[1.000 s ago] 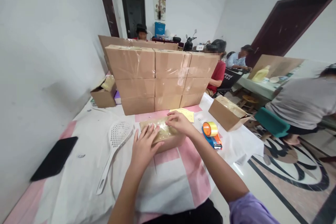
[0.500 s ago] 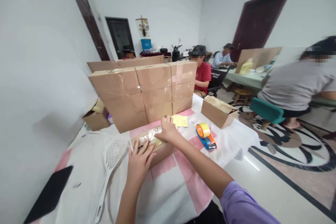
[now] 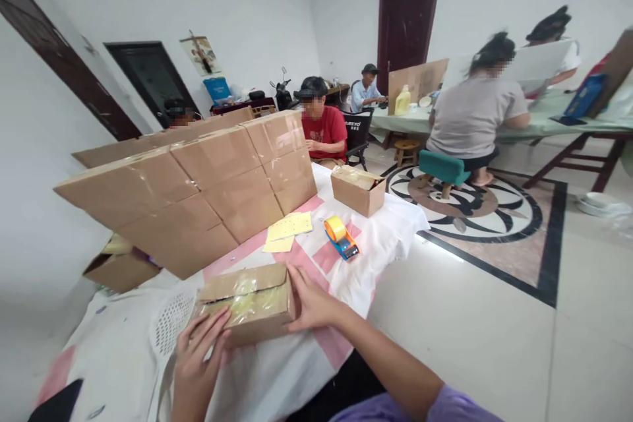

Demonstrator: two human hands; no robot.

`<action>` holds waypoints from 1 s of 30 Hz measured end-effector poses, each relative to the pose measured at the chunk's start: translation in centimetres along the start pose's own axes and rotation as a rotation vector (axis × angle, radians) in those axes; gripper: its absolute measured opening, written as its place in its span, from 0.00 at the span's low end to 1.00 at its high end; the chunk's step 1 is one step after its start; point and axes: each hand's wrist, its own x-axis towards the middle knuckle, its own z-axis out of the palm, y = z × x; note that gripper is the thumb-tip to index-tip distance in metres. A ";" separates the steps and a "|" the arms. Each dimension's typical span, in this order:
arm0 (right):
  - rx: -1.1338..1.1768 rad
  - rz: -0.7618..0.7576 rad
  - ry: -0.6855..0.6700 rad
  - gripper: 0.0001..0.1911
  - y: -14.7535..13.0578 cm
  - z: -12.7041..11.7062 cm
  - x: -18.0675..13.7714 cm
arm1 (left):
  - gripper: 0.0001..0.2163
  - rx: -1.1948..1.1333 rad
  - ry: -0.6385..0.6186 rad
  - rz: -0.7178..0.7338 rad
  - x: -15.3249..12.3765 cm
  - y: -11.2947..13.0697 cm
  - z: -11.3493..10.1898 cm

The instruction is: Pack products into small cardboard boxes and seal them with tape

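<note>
A small cardboard box point(image 3: 247, 303) lies on the table in front of me, its top seam covered with shiny clear tape. My left hand point(image 3: 202, 343) grips the near left end, fingertips on the top edge. At the opposite end, my right hand point(image 3: 312, 300) holds the box with its thumb low and its fingers along the far corner. Just beyond the box lie yellow sheets point(image 3: 288, 229) dotted with small marks. A tape dispenser point(image 3: 341, 239), blue and orange with a yellow roll, rests farther right. Left of the box is a white slotted skimmer point(image 3: 171, 323), partly behind my left hand.
A wall of stacked cardboard boxes point(image 3: 208, 191) stands across the table's far side. Another taped box point(image 3: 357, 191) sits at the back right, and an open carton point(image 3: 121, 267) at the left. A black flat object point(image 3: 57, 402) lies lower left. Several people work nearby.
My view has swung right. My right hand has gone from the top of the box to its right end; my left hand remains at the left end. The box has turned slightly.
</note>
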 end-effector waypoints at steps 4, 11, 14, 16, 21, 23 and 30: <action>-0.036 -0.048 0.199 0.73 -1.7 -3.4 -3.8 | 0.14 -0.055 -0.017 0.045 4.8 4.3 1.0; -0.341 0.132 0.752 0.65 -2.0 -18.1 -15.3 | 0.15 -0.287 -0.215 0.241 19.4 19.2 14.3; -0.488 0.268 0.956 0.64 0.8 -22.2 -19.0 | 0.17 -0.451 -0.380 0.303 23.4 24.8 21.8; -0.520 0.316 0.994 0.64 3.6 -24.0 -19.9 | 0.18 -0.515 -0.415 0.312 24.6 26.9 26.0; -0.590 0.374 0.945 0.65 9.5 -26.1 -17.5 | 0.19 -0.563 -0.396 0.205 25.1 27.0 31.9; -0.629 0.375 0.926 0.64 10.9 -26.6 -15.8 | 0.18 -0.570 -0.370 0.146 24.8 26.3 32.1; -0.607 0.371 0.807 0.63 14.6 -29.7 -8.3 | 0.09 -0.621 -0.278 -0.004 17.7 21.0 24.9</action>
